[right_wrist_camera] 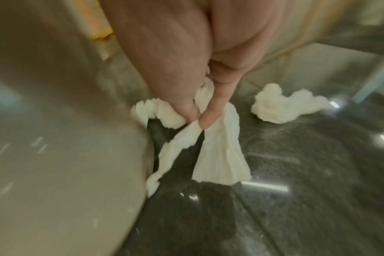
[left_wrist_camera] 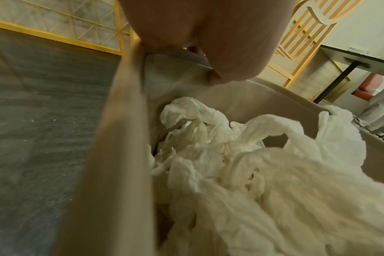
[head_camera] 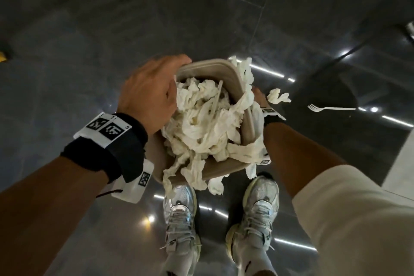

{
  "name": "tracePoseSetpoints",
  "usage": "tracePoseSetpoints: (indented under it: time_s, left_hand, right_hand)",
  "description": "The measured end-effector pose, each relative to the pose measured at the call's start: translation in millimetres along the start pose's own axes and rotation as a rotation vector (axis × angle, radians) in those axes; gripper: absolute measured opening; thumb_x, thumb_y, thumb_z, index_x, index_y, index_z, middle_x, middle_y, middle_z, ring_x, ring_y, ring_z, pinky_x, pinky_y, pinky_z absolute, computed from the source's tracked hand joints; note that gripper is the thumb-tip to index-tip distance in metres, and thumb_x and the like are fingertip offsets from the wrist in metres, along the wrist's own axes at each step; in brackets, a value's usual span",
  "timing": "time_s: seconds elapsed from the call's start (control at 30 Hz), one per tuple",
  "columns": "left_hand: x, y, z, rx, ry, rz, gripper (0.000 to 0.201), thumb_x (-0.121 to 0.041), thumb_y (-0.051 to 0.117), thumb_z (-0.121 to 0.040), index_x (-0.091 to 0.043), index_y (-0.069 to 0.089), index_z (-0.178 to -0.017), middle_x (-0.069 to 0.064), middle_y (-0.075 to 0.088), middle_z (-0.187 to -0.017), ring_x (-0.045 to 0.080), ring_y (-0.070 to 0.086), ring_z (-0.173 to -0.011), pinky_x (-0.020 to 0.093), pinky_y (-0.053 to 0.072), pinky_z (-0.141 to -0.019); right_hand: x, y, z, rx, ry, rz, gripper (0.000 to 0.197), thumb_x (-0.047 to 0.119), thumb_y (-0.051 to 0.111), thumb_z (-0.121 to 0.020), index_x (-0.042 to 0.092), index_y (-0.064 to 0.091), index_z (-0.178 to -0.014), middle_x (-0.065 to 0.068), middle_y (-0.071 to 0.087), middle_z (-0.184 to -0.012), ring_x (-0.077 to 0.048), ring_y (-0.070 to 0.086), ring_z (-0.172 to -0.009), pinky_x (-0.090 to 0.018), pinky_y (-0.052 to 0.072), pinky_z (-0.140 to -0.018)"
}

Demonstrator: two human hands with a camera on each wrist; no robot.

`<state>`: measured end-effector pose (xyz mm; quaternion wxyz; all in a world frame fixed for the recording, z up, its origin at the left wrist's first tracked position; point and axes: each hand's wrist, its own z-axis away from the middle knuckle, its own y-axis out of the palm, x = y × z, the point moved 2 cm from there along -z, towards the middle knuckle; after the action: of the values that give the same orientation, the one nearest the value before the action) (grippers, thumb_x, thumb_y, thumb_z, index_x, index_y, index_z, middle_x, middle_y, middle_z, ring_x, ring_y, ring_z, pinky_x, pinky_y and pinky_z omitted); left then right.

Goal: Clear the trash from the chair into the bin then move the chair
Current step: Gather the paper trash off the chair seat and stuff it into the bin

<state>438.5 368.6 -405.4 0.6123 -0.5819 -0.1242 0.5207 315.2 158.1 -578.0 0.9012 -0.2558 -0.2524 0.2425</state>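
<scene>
Beige tray (head_camera: 224, 69) gripped by left hand (head_camera: 150, 94); right hand (right_wrist_camera: 186, 69) pinches napkin (right_wrist_camera: 221, 155)

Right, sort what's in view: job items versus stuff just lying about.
Job:
beige tray, held by left hand
crumpled napkins in it
napkin pinched by right hand
dropped napkin
white fork

Lying about:
sneakers
dark floor

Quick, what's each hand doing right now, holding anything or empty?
Left hand: grips the rim of the beige takeaway container full of crumpled white napkins.
Right hand: pinches a white napkin beside the container.
</scene>
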Motion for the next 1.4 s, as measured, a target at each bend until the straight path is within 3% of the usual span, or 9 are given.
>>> tracePoseSetpoints:
  time_s: [0.07, 0.2, 0.33, 0.4, 0.53, 0.77, 1.03, 1.17, 1.4]
  left_hand:
    - [-2.6, -0.6, -1.3, 0.018, -0.023, 0.004, 0.044, -0.007, 0.045, -0.096, -0.028, 0.054, -0.135, 0.003, 0.064, -0.125, 0.021, 0.055, -0.111, 0.027, 0.035, -0.087]
    - [-10.5, -1.5, -5.4, 0.027, -0.052, 0.042, 0.044, -0.006, 0.045, -0.096, -0.027, 0.055, -0.133, 0.007, 0.065, -0.117, 0.024, 0.057, -0.104, 0.034, 0.041, -0.084]
    - [-11.8, -0.6, -6.4, 0.018, -0.045, 0.057, 0.043, -0.007, 0.045, -0.096, -0.028, 0.054, -0.132, 0.008, 0.065, -0.117, 0.026, 0.058, -0.104, 0.041, 0.046, -0.086]
    - [-8.7, 0.6, -5.1, 0.015, -0.034, 0.043, 0.044, -0.006, 0.046, -0.095, -0.028, 0.054, -0.133, 0.007, 0.065, -0.117, 0.026, 0.057, -0.103, 0.037, 0.043, -0.084]
    - [-3.8, 2.9, -1.2, -0.007, -0.002, 0.015, 0.045, -0.004, 0.046, -0.094, -0.026, 0.055, -0.132, 0.004, 0.065, -0.113, 0.022, 0.056, -0.101, 0.025, 0.032, -0.08]
    - [-9.0, 3.4, -4.2, 0.0, -0.006, 0.007, 0.044, -0.003, 0.044, -0.093, -0.027, 0.055, -0.128, -0.003, 0.065, -0.112, 0.017, 0.055, -0.096, 0.026, 0.034, -0.079]
    - [-7.7, 1.4, -1.5, 0.008, -0.025, 0.058, 0.042, -0.003, 0.044, -0.095, -0.026, 0.054, -0.129, 0.004, 0.064, -0.109, 0.014, 0.049, -0.09, 0.032, 0.037, -0.076]
    - [-9.7, 2.8, -1.2, 0.001, -0.041, 0.081, 0.042, -0.002, 0.043, -0.095, -0.026, 0.054, -0.128, 0.004, 0.064, -0.11, 0.014, 0.05, -0.091, 0.034, 0.04, -0.077]
    - [-2.6, 4.7, -6.4, 0.035, -0.027, 0.053, 0.041, -0.006, 0.044, -0.096, -0.031, 0.053, -0.127, -0.002, 0.063, -0.116, 0.017, 0.055, -0.101, 0.033, 0.042, -0.083]
  right_hand:
    - [-8.5, -18.4, 5.2, -0.124, 0.058, 0.024, 0.031, 0.015, 0.051, -0.1, 0.001, 0.061, -0.127, -0.021, 0.058, -0.131, -0.039, 0.057, -0.124, -0.04, 0.045, -0.101]
    - [-67.9, -66.2, 13.1, -0.425, 0.346, -0.032, 0.041, 0.004, 0.059, -0.091, 0.01, 0.056, -0.131, -0.019, 0.05, -0.137, -0.039, 0.051, -0.127, -0.046, 0.044, -0.106]
    - [-117.1, -75.9, 20.7, -0.365, 0.571, 0.014, 0.055, 0.006, 0.056, -0.089, 0.031, 0.046, -0.137, -0.018, 0.03, -0.148, -0.044, 0.03, -0.137, -0.063, 0.034, -0.109]
    - [-142.4, -67.3, 19.0, -0.266, 0.611, 0.054, 0.054, 0.01, 0.051, -0.094, 0.029, 0.044, -0.144, -0.021, 0.023, -0.156, -0.045, 0.023, -0.143, -0.06, 0.025, -0.115]
    - [-164.3, -41.4, 6.5, -0.152, 0.57, -0.005, 0.064, 0.019, 0.059, -0.093, 0.013, 0.035, -0.152, -0.024, 0.033, -0.156, -0.042, 0.031, -0.144, -0.049, 0.026, -0.12]
    - [-129.6, -24.3, 8.3, -0.188, 0.52, 0.017, 0.057, 0.017, 0.064, -0.091, -0.007, 0.044, -0.139, -0.029, 0.038, -0.147, -0.042, 0.043, -0.135, -0.042, 0.039, -0.109]
    - [-100.0, -29.2, 21.8, -0.153, 0.484, -0.094, 0.046, 0.026, 0.068, -0.088, 0.007, 0.06, -0.129, -0.017, 0.063, -0.128, -0.037, 0.064, -0.115, -0.037, 0.052, -0.089]
    - [-75.0, -22.8, 32.9, -0.184, 0.423, -0.113, 0.041, 0.042, 0.067, -0.084, 0.015, 0.064, -0.115, -0.01, 0.07, -0.11, -0.028, 0.067, -0.089, -0.04, 0.059, -0.08]
    - [-51.6, -30.8, 6.6, -0.383, 0.143, 0.248, 0.062, 0.056, 0.062, -0.081, 0.03, 0.044, -0.135, -0.011, 0.048, -0.137, -0.037, 0.042, -0.128, -0.056, 0.035, -0.105]
